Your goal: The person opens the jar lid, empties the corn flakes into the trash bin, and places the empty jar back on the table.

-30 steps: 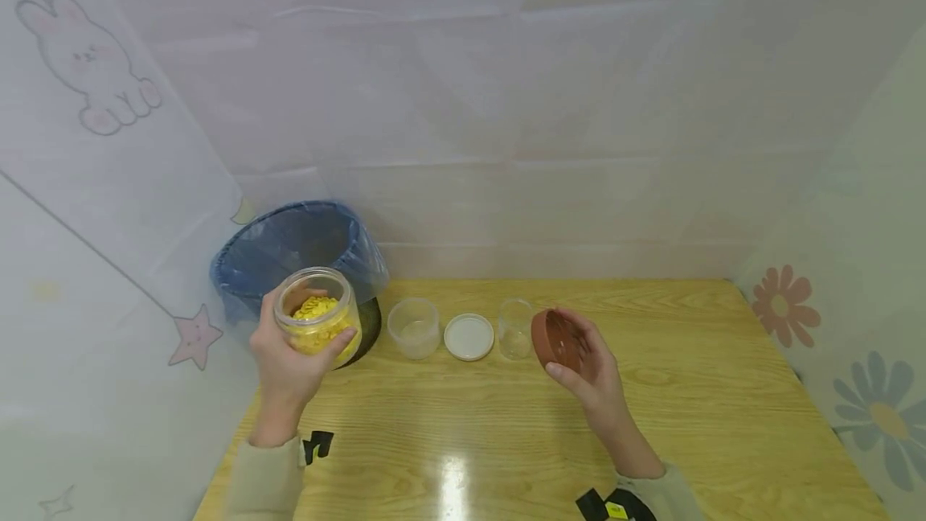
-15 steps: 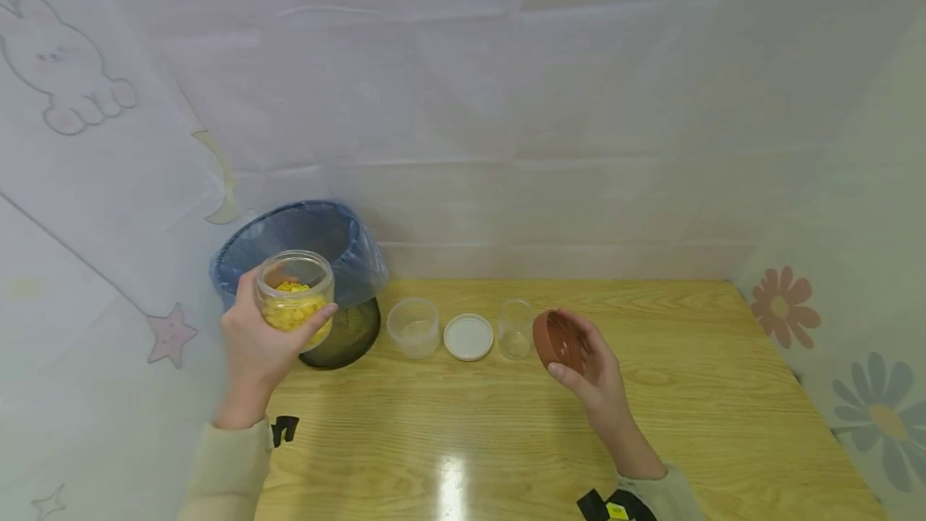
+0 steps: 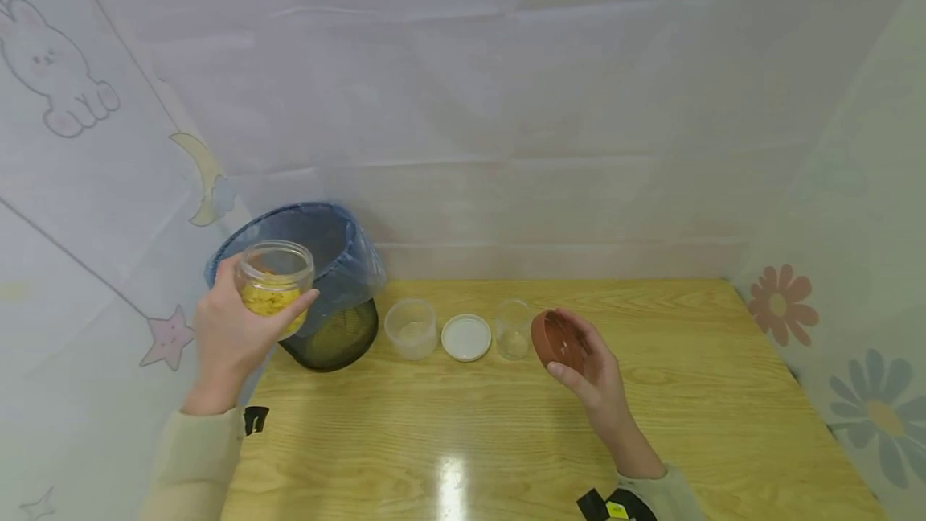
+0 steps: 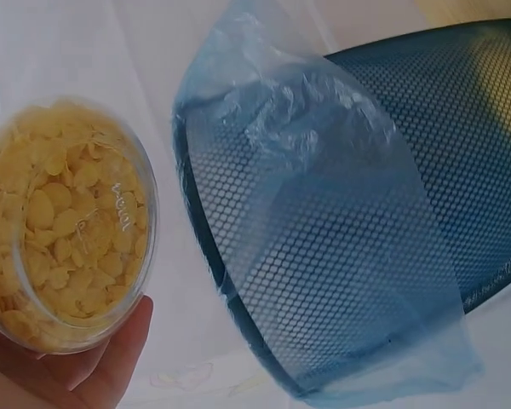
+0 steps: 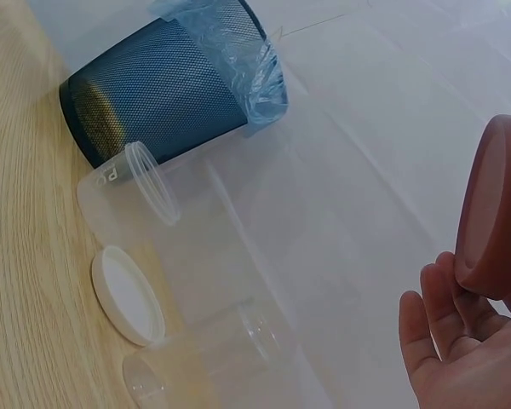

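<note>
My left hand (image 3: 235, 336) grips a clear, lidless jar (image 3: 273, 296) partly filled with yellow flakes, its mouth tilted up toward the head camera. In the left wrist view the flakes (image 4: 77, 230) show through the jar's base, and a gap separates the jar from the bin's rim. Behind the jar in the head view is a mesh waste bin (image 3: 340, 336) lined with a blue plastic bag (image 3: 354, 272). On the right, my right hand (image 3: 600, 376) holds a reddish-brown round lid (image 3: 557, 342) on edge, raised above the table.
Between the bin and my right hand, a clear plastic tub (image 3: 411, 330), a white lid (image 3: 466, 338) and a clear cylindrical container (image 3: 514, 330) stand in a row on the wooden table (image 3: 405, 441). A pale printed sheet (image 3: 463, 127) hangs behind the table.
The left hand has carried the jar left and slightly away from me, uncovering more of the bin's mesh side. My right hand and the brown lid have stayed nearly still.
</note>
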### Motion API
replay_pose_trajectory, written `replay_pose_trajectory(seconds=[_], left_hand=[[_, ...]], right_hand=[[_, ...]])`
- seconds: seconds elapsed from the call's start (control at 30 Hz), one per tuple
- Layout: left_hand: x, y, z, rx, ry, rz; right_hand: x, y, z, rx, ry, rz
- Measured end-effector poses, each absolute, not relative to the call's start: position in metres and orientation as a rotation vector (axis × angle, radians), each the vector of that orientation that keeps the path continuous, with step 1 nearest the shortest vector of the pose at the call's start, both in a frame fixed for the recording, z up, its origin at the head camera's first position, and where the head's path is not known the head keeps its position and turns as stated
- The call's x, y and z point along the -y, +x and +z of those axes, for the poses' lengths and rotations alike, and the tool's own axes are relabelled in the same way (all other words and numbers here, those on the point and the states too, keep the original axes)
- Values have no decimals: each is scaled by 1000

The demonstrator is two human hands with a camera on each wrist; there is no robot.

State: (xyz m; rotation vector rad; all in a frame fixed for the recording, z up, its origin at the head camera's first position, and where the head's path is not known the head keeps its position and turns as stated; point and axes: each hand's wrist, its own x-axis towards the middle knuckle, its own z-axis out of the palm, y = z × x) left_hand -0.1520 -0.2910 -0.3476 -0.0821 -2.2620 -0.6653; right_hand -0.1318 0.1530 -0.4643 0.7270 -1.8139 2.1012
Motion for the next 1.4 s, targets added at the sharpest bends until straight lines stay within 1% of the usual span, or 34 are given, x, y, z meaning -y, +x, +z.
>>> replay_pose_trajectory(seconds=[0.23,0.83,1.03,1.4], left_hand=[[303,-153,-342,2343,-42,-583],[337,-166,-333,2214,-139,-275],[346,-167,-333,2199,-116,-163],[357,-171,-330,2250,-63,-147]], right_hand=[[-156,-134,-467,1854,716,2104],[-153,-133,-470,1733,766,2083],[-153,-132,-470,1730,764,2087],[-157,-129,-470,1826,668,2106]])
